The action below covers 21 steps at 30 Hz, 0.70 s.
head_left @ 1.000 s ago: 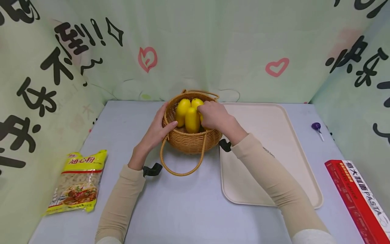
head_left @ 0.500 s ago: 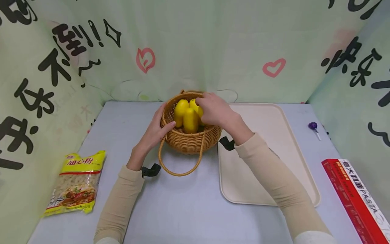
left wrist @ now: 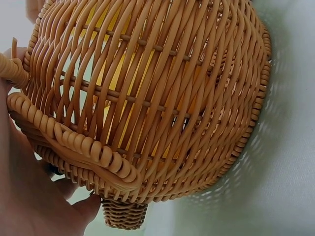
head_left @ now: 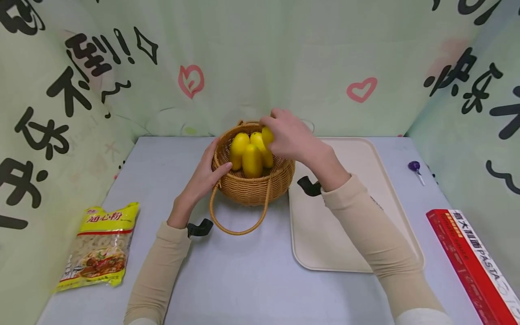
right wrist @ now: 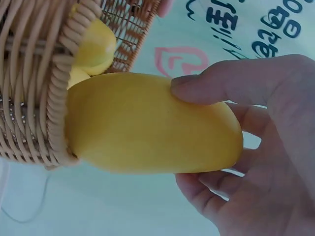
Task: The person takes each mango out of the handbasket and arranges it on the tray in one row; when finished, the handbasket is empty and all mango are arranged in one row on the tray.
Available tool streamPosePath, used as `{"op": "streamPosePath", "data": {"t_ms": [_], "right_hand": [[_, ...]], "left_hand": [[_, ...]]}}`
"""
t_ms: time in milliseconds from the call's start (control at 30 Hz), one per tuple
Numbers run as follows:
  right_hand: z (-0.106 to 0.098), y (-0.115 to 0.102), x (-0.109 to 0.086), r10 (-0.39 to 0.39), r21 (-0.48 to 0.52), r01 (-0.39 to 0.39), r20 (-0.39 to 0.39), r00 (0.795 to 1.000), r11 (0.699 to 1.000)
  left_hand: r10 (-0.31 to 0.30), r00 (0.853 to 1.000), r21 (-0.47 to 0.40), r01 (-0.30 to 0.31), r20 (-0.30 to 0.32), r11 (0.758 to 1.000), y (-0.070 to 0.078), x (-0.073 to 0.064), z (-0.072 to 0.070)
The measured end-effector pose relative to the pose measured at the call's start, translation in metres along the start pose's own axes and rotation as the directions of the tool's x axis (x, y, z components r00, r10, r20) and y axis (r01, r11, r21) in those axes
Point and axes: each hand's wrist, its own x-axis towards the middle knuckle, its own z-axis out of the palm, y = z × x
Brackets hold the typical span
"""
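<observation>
"Head view: what's different from half a second ago?"
"The right hand [head_left: 290, 137] is higher, and the mango [head_left: 267, 135] it grips has risen too, now at the upper middle of the frame."
"Is it out of the basket [head_left: 252, 192]?"
"Partly, I'd judge. The right wrist view shows the hand gripping one end; the other is at the rim [right wrist: 58, 113], left in that frame. I can't tell whether they touch."
"And the left hand [head_left: 210, 170]?"
"It keeps hold of the rim, left of the head frame's middle, which should steady the basket against the pull."
"Any more?"
"Three other mangoes [head_left: 252, 161] show inside, so the lifting looks well under way for this one mango only."
</observation>
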Motion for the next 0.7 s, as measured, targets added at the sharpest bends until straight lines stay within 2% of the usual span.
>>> {"op": "streamPosePath", "data": {"t_ms": [400,700], "right_hand": [[-0.024,0.021,-0.011,0.029,0.092,-0.021,-0.078,0.997,0.996],[-0.034,0.049,-0.026,0.114,0.132,-0.101,-0.093,0.989,0.986]], "left_hand": [[0.005,1.000,-0.001,-0.005,-0.005,1.000,-0.003,0.000,0.000],[0.008,1.000,-0.007,-0.008,-0.008,1.000,-0.003,0.001,0.001]]}}
